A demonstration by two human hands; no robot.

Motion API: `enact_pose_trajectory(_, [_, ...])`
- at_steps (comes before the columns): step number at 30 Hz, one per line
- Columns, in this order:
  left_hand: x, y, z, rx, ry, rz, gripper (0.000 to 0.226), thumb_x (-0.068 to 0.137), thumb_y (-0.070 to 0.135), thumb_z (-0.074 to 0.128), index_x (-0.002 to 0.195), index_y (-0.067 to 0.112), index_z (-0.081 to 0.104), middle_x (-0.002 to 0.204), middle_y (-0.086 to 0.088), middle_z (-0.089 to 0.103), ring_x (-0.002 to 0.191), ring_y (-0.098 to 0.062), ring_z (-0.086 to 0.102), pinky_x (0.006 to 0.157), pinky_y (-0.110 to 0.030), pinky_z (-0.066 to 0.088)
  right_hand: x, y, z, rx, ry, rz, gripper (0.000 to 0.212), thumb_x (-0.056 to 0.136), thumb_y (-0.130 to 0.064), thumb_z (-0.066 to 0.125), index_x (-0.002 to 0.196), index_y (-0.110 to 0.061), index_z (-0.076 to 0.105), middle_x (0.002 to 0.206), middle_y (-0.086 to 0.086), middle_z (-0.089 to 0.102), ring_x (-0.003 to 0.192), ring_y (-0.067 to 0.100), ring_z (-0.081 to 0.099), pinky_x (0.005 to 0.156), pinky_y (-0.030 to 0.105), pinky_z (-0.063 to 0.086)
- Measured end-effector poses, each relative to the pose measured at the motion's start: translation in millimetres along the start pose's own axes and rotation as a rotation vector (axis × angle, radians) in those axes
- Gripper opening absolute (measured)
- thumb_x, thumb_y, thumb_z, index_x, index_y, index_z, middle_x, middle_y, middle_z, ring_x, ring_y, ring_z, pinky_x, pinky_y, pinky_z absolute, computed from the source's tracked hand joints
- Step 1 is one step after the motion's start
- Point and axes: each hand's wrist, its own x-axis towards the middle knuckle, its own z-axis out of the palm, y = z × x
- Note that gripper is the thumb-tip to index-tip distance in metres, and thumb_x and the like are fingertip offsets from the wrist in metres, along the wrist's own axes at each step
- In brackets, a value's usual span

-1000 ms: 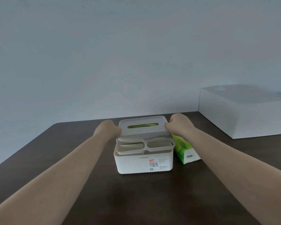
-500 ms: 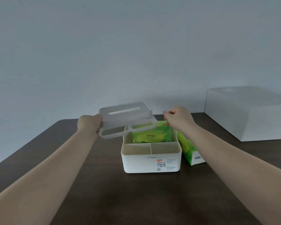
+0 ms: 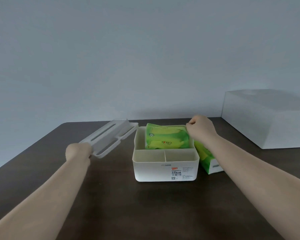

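A white plastic organiser box (image 3: 164, 172) stands open on the dark table. A green tissue pack (image 3: 166, 138) fills its rear compartment, and the two small front compartments hold nothing. My left hand (image 3: 78, 151) grips one end of the box's white slotted lid (image 3: 109, 137), which hangs tilted in the air to the left of the box. My right hand (image 3: 201, 129) hovers with curled fingers over the box's far right corner, beside the pack's corner. I see nothing held in those fingers.
A second green tissue pack (image 3: 207, 160) lies on the table against the box's right side, partly under my right forearm. A large white box (image 3: 267, 122) stands at the back right. The dark table (image 3: 145, 205) meets a plain wall behind.
The lid came off the box. My right hand let go of it, and my left hand carried it left and down. The tissue pack inside now shows.
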Motion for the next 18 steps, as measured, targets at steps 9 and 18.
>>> enact_pose_trajectory(9, [-12, -17, 1, -0.042, -0.159, -0.148, 0.042, 0.085, -0.015, 0.047, 0.124, -0.002, 0.053, 0.121, -0.018, 0.052, 0.083, -0.026, 0.061, 0.036, -0.030, 0.051, 2, 11, -1, -0.099, -0.033, 0.030, 0.046, 0.083, -0.005, 0.049, 0.046, -0.017, 0.024, 0.047, 0.002, 0.025, 0.048, 0.021, 0.025, 0.050, 0.029, 0.022])
enact_pose_trajectory(18, [-33, -7, -11, 0.732, -0.116, 0.350, 0.011, 0.077, 0.007, 0.046, 0.067, 0.004, 0.049, 0.059, -0.006, 0.047, 0.052, -0.024, 0.041, 0.052, -0.023, 0.032, -4, 30, -14, -0.158, -0.047, 0.047, 0.018, 0.090, -0.021, 0.053, 0.072, -0.018, 0.058, 0.103, 0.007, 0.070, 0.087, 0.027, 0.057, 0.070, 0.031, 0.042])
